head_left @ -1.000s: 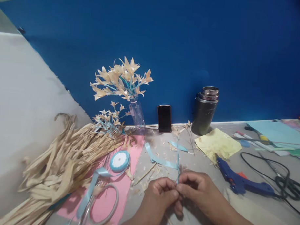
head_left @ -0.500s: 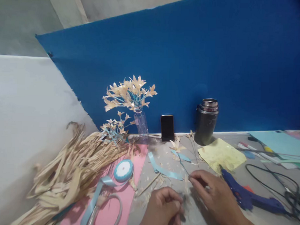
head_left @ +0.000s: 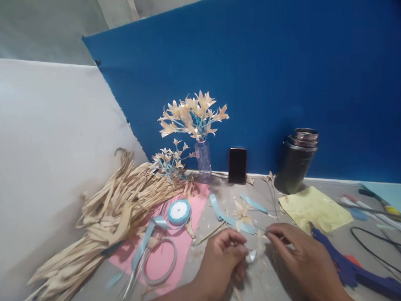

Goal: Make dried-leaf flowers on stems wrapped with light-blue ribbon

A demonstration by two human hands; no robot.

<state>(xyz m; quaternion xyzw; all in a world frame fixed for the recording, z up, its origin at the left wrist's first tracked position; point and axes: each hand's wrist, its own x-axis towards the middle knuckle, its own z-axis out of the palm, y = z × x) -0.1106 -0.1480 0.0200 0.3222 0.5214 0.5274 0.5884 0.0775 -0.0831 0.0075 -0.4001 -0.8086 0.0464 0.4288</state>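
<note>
My right hand (head_left: 302, 255) is closed, its thumb and forefinger pinching the thin stem of a pale husk flower (head_left: 243, 216) that points left over the table. My left hand (head_left: 221, 261) is closed with curled fingers just left of it. A small shiny whitish piece (head_left: 251, 256) shows at its fingertips; what it is cannot be made out. Pieces of light blue ribbon (head_left: 232, 222) lie beyond the hands. To the left, a ribbon spool (head_left: 179, 212) and scissors (head_left: 160, 261) rest on pink paper (head_left: 184, 246).
A bundle of dried husks (head_left: 119, 209) lies at left. Husk flowers stand in a clear vase (head_left: 203, 161) by the blue board (head_left: 255, 82), with a phone (head_left: 237, 166) and a dark flask (head_left: 296, 162). Yellow paper (head_left: 317, 209) and a blue glue gun (head_left: 350, 270) are at right.
The view has shifted left. The flower in my right hand has tipped lower and nearer to my left hand. A shiny whitish piece now shows at my left fingertips.
</note>
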